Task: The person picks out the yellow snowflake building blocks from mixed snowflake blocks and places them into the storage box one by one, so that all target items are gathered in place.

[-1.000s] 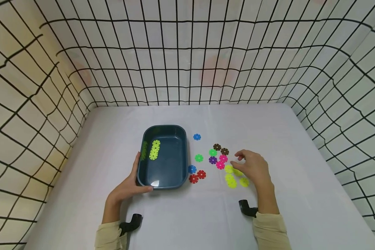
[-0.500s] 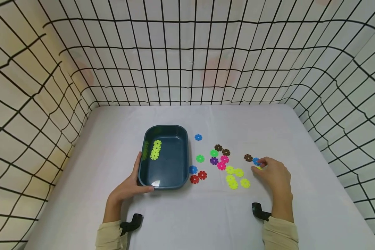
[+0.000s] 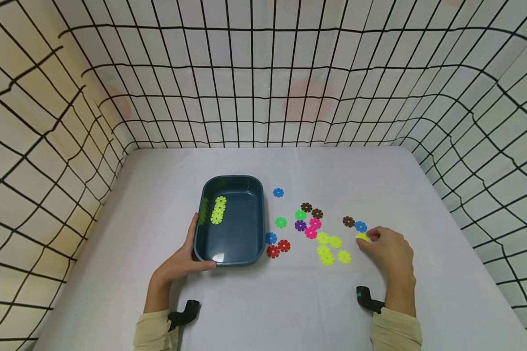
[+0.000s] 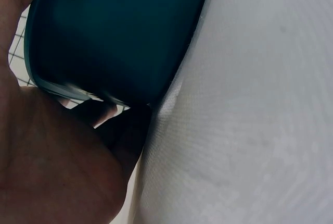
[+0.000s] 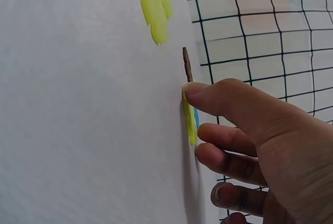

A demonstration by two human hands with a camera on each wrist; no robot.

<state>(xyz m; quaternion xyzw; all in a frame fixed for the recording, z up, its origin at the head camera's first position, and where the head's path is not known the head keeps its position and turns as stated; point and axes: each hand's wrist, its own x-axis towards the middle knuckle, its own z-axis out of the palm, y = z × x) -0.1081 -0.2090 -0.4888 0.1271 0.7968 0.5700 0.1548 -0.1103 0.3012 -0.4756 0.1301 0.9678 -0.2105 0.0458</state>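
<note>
My left hand grips the near left corner of a dark blue plastic tray, its thumb on the front rim and its fingers along the left side. Inside the tray lies a row of yellow-green snowflake discs. At the right, my right hand pinches a yellow snowflake disc between thumb and forefinger, the other fingers curled beside it. Just beyond it lie a blue disc and a brown disc. To its left is a group of yellow discs flat on the cloth.
Pink discs, a purple disc, green discs, brown discs, red discs and blue discs lie between tray and right hand. Black wire mesh stands around the white-covered table.
My right hand has moved right, from the yellow group to the single yellow disc, then slightly nearer, uncovering more of the blue disc. My left hand stays on the tray.
</note>
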